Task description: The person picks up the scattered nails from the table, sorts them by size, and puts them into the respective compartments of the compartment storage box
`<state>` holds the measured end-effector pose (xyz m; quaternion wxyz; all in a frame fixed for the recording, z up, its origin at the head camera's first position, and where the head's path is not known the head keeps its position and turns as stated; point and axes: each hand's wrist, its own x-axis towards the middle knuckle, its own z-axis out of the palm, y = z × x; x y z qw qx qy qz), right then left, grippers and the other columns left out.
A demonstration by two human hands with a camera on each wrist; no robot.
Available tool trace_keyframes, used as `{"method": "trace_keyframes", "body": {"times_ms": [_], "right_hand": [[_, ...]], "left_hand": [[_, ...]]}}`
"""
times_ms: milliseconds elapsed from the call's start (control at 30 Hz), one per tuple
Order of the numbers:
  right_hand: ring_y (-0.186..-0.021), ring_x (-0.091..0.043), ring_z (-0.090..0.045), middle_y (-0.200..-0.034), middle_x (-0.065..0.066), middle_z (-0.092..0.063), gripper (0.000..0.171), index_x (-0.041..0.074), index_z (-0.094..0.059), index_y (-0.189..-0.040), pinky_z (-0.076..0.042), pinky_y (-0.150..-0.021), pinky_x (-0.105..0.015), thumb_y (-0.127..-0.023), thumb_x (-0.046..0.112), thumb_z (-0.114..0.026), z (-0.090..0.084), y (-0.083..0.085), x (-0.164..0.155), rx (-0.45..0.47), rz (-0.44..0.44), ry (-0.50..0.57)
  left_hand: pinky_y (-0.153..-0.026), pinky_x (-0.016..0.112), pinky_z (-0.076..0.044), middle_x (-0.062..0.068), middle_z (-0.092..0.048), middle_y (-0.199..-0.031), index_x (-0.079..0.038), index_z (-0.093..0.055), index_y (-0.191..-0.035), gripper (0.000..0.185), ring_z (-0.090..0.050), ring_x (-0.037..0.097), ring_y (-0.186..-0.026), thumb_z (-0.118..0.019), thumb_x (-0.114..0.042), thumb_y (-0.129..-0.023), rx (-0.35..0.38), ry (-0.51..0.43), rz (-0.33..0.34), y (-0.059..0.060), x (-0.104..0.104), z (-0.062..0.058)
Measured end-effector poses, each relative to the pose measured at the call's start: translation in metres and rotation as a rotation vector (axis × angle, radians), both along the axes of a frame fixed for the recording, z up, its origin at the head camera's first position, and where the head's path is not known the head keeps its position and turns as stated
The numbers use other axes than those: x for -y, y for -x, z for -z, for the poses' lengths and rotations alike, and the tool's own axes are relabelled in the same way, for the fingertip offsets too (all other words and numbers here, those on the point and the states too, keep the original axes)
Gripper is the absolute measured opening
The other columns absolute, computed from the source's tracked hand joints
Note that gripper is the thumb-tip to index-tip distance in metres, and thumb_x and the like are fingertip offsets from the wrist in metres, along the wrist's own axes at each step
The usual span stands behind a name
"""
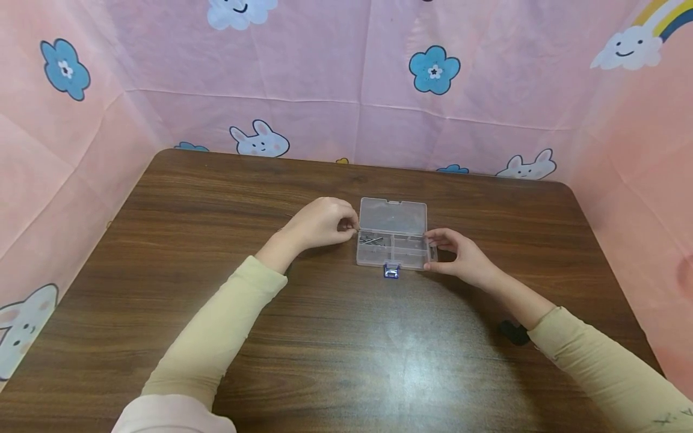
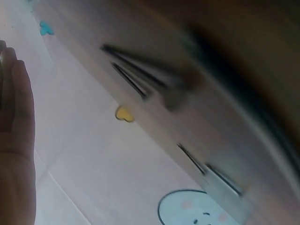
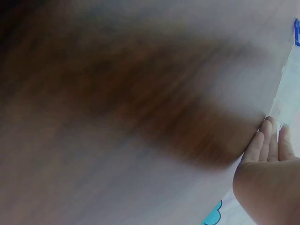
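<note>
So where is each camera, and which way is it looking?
Head: on the person's head, looking forward and down at the table, the clear box, both hands and sleeves.
Left wrist: on the left wrist, looking blurrily along the table edge to the pink cloth; only the left hand shows.
Right wrist: on the right wrist, looking across the tabletop; right hand fingertips touch the box.
Head and right-wrist views share the box.

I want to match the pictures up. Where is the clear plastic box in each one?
Head view: the clear plastic box lies mid-table, lid open, between both hands.
Left wrist view: too blurred to tell.
Right wrist view: its pale edge shows far right, by the fingertips.
Shared landmark: the box's blue latch.
</note>
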<state>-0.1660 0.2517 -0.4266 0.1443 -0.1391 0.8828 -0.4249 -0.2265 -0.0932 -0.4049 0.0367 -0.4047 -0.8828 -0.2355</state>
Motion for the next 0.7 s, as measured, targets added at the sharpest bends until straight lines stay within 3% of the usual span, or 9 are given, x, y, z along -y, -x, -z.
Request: {"method": "trace_keyframes", "body": {"times_ms": [333,700], "right_hand": [[-0.137,-0.043,-0.055,-0.144,-0.024,-0.06,0.064,-0.002,-0.054,-0.145,-0.041,-0.121,-0.06,-0.09,0.009,-0.085,-0.002,0.001,0.001,-0.006,0.0,-0.009],[-0.138,-0.044,-0.055,-0.145,-0.025,-0.059,0.065,-0.002,-0.053,-0.146,-0.041,-0.122,-0.061,-0.09,0.009,-0.085,-0.004,0.0,0.0,0.001,0.001,-0.013]], "left_hand": [[-0.075,0.028,-0.056,0.0,-0.075,-0.087,-0.011,-0.079,-0.09,0.008,-0.061,0.011,-0.077,-0.073,-0.007,-0.093,0.0,0.058,0.05,0.0,-0.025,-0.003],[-0.08,0.03,-0.059,0.001,-0.077,-0.089,-0.01,-0.081,-0.091,0.011,-0.065,0.013,-0.08,-0.071,-0.006,-0.094,0.014,0.118,0.061,0.0,-0.039,-0.003]]}}
